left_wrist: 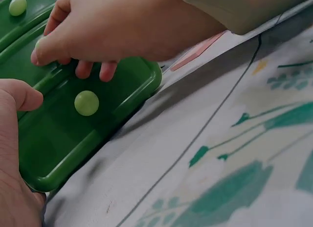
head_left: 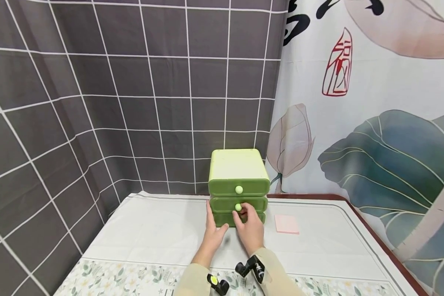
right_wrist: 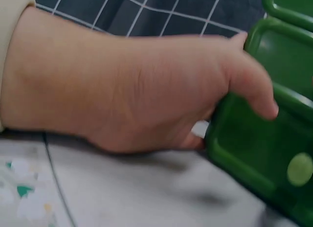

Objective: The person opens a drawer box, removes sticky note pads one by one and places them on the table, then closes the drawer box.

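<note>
A small green drawer box [head_left: 238,164] with three stacked drawers and a pale top stands at the back of the table. Round light green knobs sit on the drawer fronts, among them the top knob [head_left: 239,189] and the bottom knob [left_wrist: 86,103]. My left hand [head_left: 211,234] holds the box by its left side, fingers along the side wall and thumb across the front edge. With thumb and forefinger, my right hand [head_left: 252,230] pinches the middle drawer's knob [head_left: 238,207]; its other fingers hang before the bottom drawer. All drawers look closed.
A pink square pad [head_left: 286,224] lies on the white tablecloth [head_left: 144,230], right of the box. Behind the box hangs a dark grey grid cloth [head_left: 170,115], and a lotus-print cloth [head_left: 303,82] hangs at right. The table's brown edge [head_left: 385,242] runs along the right.
</note>
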